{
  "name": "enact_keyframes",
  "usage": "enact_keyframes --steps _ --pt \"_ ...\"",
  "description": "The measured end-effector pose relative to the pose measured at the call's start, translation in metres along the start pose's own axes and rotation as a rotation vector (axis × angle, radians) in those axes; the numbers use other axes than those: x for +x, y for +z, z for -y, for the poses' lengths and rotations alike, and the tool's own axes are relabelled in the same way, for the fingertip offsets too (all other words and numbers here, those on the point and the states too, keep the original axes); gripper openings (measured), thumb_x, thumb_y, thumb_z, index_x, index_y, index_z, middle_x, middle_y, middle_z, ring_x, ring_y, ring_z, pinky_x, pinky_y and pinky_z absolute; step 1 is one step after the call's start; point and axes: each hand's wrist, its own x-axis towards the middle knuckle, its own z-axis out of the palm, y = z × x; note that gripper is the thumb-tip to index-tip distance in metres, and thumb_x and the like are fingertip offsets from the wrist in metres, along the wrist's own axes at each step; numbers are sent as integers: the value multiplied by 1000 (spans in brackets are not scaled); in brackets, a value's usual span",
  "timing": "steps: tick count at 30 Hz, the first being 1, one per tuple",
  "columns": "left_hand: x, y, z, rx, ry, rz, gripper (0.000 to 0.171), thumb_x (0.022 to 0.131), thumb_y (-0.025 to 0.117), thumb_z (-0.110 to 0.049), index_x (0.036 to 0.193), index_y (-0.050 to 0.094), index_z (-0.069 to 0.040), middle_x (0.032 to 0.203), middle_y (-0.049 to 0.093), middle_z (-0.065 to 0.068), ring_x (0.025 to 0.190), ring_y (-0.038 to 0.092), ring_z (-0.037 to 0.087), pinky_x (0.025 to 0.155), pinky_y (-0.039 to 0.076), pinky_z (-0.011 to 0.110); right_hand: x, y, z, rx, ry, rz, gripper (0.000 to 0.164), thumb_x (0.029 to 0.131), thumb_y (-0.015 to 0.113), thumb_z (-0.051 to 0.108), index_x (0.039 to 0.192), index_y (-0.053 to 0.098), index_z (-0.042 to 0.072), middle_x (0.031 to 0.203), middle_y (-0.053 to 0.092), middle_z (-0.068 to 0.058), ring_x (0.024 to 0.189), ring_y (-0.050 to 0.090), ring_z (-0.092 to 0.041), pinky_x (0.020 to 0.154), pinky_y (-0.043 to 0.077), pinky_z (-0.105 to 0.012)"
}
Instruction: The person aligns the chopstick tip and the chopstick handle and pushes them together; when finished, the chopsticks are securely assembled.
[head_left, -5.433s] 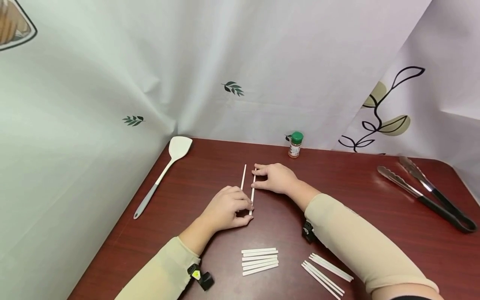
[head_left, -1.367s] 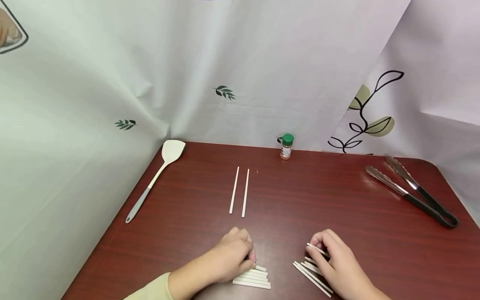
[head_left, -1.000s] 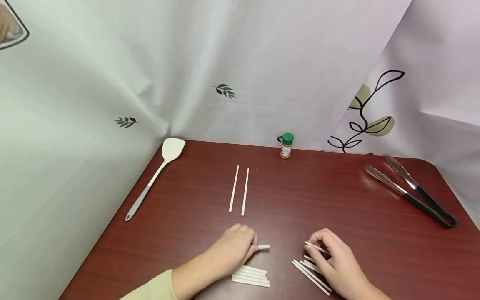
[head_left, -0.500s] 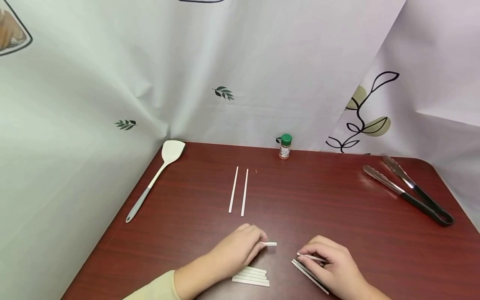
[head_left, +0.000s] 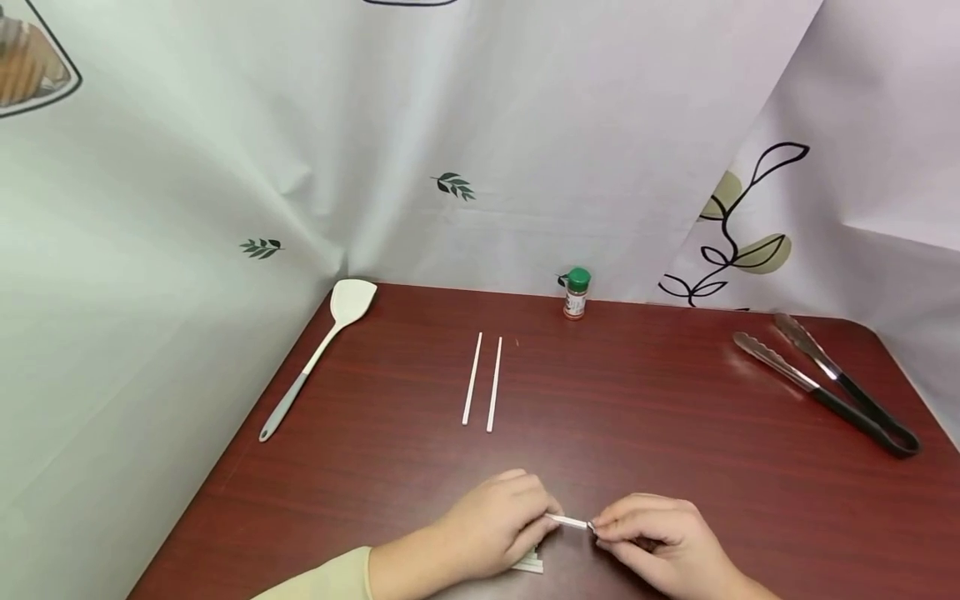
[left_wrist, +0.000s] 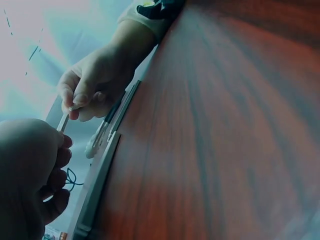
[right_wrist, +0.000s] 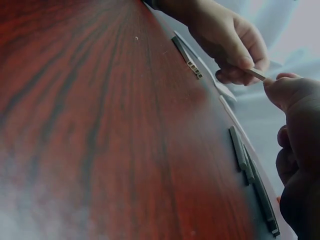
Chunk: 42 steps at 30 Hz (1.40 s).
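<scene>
My left hand point(head_left: 501, 525) pinches a short white chopstick piece point(head_left: 568, 522), whose free end points right. Facing it, my right hand point(head_left: 670, 535) pinches another thin white piece, mostly hidden in its fingers; a small tip shows at its fingertips. The two ends meet or nearly meet between the hands. More short pieces point(head_left: 528, 565) lie under my left hand, mostly covered; in the right wrist view several square ends point(right_wrist: 194, 68) show. The pile below my right hand is hidden in the head view. Farther back lie two long white chopsticks point(head_left: 472, 379), side by side and apart.
At the back left lies a white spatula point(head_left: 315, 354) with a grey handle. A small spice jar point(head_left: 576, 296) with a green lid stands at the table's back edge. Metal tongs point(head_left: 832, 379) with black handles lie at the right. Patterned cloth point(head_left: 525, 150) hangs behind.
Earlier both hands set a chopstick beside another at the back. Then each took a short piece from the near piles. Now the hands have come together, bringing the two pieces end to end.
</scene>
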Motion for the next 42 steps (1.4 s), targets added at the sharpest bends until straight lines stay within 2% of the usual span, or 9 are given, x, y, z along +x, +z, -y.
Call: enact_keyframes --steps 6,11,16,23,29,34,37,42 --pt "0 0 1 6 57 -88 6 103 71 -22 104 76 -22 92 67 -16 83 58 -3 85 48 14 -1 4 2 -1 6 8 14 94 78 -5 107 79 0 103 76 -16 90 74 -22 70 58 -20" --pt "0 0 1 0 72 -115 5 101 73 -21 104 77 -20 93 69 -16 83 58 -4 85 48 14 3 6 6 0 32 -21 15 94 77 -6 108 80 0 103 76 -16 89 74 -21 68 58 -19" --pt "0 1 1 4 83 -117 5 101 74 -21 104 77 -20 93 69 -15 84 60 -4 89 50 14 6 6 8 -19 10 -18 13 96 76 -3 107 80 2 100 76 -16 86 73 -20 62 55 -19" --pt "-2 2 1 9 91 -116 5 100 76 -22 105 78 -22 93 70 -17 85 61 -7 91 51 16 4 6 5 -53 -18 -14 11 97 76 -1 107 80 2 100 76 -15 86 74 -21 68 57 -19" --pt "-2 3 0 -1 70 -106 5 100 76 -23 103 78 -21 91 70 -16 84 62 -6 94 51 19 -2 7 2 -72 35 -48 12 93 80 -3 104 79 2 96 75 -12 77 69 -10 59 50 -10" --pt "0 3 0 20 84 -102 5 98 77 -23 103 78 -21 89 69 -16 81 60 -6 90 51 18 1 9 5 -68 55 -62 11 93 81 -3 102 78 2 93 74 -11 72 66 -9 56 48 -9" --pt "0 3 0 53 107 -99 5 98 77 -23 102 78 -22 88 67 -17 80 59 -7 85 50 16 1 9 7 -75 57 -46 8 94 81 -1 100 78 3 93 74 -10 72 66 -10 57 48 -9" --pt "-2 5 -2 76 126 -79 5 98 76 -24 102 78 -23 88 67 -17 79 60 -5 81 50 16 -7 11 4 -96 75 -9 13 92 82 -1 102 79 6 95 76 -9 74 65 -4 59 46 -6"
